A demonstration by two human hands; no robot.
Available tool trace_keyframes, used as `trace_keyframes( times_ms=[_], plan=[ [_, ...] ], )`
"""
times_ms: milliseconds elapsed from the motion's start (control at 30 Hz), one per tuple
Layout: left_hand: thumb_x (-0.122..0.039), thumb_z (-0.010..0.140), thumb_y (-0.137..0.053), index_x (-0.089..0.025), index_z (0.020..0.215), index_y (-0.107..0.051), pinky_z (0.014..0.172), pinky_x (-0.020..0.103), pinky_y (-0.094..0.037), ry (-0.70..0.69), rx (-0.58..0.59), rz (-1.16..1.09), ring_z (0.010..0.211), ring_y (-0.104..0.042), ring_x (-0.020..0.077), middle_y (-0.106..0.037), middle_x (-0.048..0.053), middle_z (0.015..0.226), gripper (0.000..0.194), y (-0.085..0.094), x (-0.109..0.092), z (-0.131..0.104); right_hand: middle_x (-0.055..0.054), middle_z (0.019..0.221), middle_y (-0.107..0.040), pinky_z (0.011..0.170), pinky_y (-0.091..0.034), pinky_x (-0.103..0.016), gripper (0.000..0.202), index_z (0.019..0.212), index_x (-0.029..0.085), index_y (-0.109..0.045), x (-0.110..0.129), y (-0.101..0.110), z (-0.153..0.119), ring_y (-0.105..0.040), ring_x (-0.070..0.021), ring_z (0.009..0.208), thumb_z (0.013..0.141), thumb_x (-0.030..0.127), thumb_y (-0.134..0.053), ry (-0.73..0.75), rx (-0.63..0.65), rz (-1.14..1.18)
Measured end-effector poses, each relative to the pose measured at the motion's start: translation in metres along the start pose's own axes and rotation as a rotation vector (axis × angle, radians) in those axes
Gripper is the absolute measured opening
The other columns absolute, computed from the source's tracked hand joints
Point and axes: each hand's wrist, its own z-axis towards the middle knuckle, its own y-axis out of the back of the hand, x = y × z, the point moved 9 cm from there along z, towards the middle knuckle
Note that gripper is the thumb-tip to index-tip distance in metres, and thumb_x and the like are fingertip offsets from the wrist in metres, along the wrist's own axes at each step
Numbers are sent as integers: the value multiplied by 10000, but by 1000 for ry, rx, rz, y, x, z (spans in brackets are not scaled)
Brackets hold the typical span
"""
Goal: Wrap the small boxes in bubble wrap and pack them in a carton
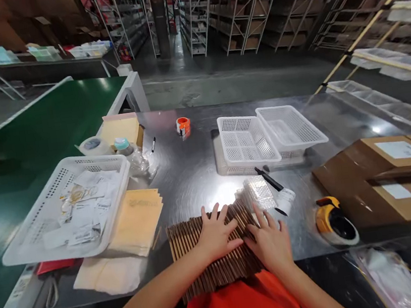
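Observation:
A row of flattened brown cardboard pieces (187,243) stands on edge, packed side by side, at the near edge of the metal table, right against my body. Across its top lies my left hand (217,234), fingers spread. My right hand (271,239) rests at the row's right end, its fingers also apart and touching the cardboard there. Neither hand is closed around a piece. Just beyond my right hand are a bubble-wrapped packet (259,193), a black knife-like tool (269,179) and a crumpled white label (285,199).
At left, a white basket (34,239) of paper slips stands beside yellow padded envelopes (137,214). Two white baskets (244,158) sit at back right. A yellow tape dispenser (331,215) and cardboard boxes (353,169) are at right. Orange tape (183,125) lies farther back. A green conveyor (51,117) runs left.

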Motion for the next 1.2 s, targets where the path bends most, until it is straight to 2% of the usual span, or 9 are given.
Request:
trace_keyframes(
  times_ms=[100, 267, 400, 500, 667, 833, 933, 1100, 1200],
  plan=[
    [-538, 879, -571, -289, 1212, -597, 1038, 781, -223, -18, -42, 18, 1400, -314, 398, -380, 146, 1522, 418, -1, -1, -2, -92, 1534, -406, 977, -363, -665, 92, 820, 230, -733, 6, 1, 5, -440, -403, 1299, 757, 208, -670, -64, 43, -44],
    [-463, 884, -597, -289, 1210, -595, 1031, 743, -288, -65, -60, 5, 1387, -334, 390, -313, 121, 1570, 370, 2, -3, -5, -20, 1590, -308, 901, -451, -640, 127, 814, 236, -739, 4, -7, 7, -408, -412, 1345, 800, 229, -613, -211, 253, 44],
    [-430, 865, -620, -273, 1226, -592, 1015, 713, -329, -65, -70, -23, 1328, -399, 386, -346, 134, 1549, 395, 5, -3, -5, -65, 1561, -365, 907, -431, -676, 143, 808, 209, -732, 9, 0, 16, -434, -438, 1319, 743, 140, -625, -167, 197, -31],
    [-427, 874, -599, -249, 1220, -602, 1016, 701, -331, -56, -93, -40, 1299, -422, 376, -394, 155, 1510, 389, 6, -3, -5, -98, 1513, -442, 827, -519, -551, 146, 798, 211, -728, 8, -4, 28, -529, -401, 1233, 678, 150, -671, -188, 230, -52],
    [-423, 885, -572, -225, 1179, -633, 1016, 677, -345, -79, -112, -59, 1279, -428, 368, -449, 151, 1458, 359, 7, -3, -6, -144, 1462, -495, 737, -551, -419, 203, 885, 173, -739, 8, -12, 38, -634, -345, 1077, 718, 200, -626, -179, 288, -81],
    [-453, 894, -556, -246, 1206, -626, 1035, 715, -309, -44, -124, -77, 1301, -409, 373, -479, 138, 1430, 380, 8, 0, -2, -169, 1412, -530, 808, -514, -369, 83, 674, 163, -681, 8, 1, 33, -617, -308, 1116, 708, 196, -612, -87, 198, 23],
    [-459, 899, -556, -235, 1144, -656, 1040, 729, -299, -24, -124, -78, 1324, -394, 377, -482, 143, 1429, 347, 8, 3, -1, -150, 1430, -513, 785, -496, -343, 161, 570, 179, -603, 4, 16, 31, -610, -298, 1135, 708, 254, -642, -82, 197, 55],
    [-464, 893, -566, -232, 1134, -675, 1085, 717, -266, 18, -143, -110, 1329, -406, 363, -510, 136, 1403, 351, 11, 9, -6, -89, 1507, -437, 625, -460, -331, 203, 636, 188, -605, 3, 25, 23, -698, -205, 792, 782, 329, -599, -120, 248, 17],
    [-486, 918, -512, -241, 1067, -714, 1132, 705, -201, 72, -158, -154, 1409, -317, 352, -510, 122, 1414, 350, 12, 8, -5, -84, 1517, -423, 653, -483, -340, 239, 669, 198, -616, -1, 23, 19, -699, -218, 830, 817, 380, -572, -106, 215, 54]
  ],
)
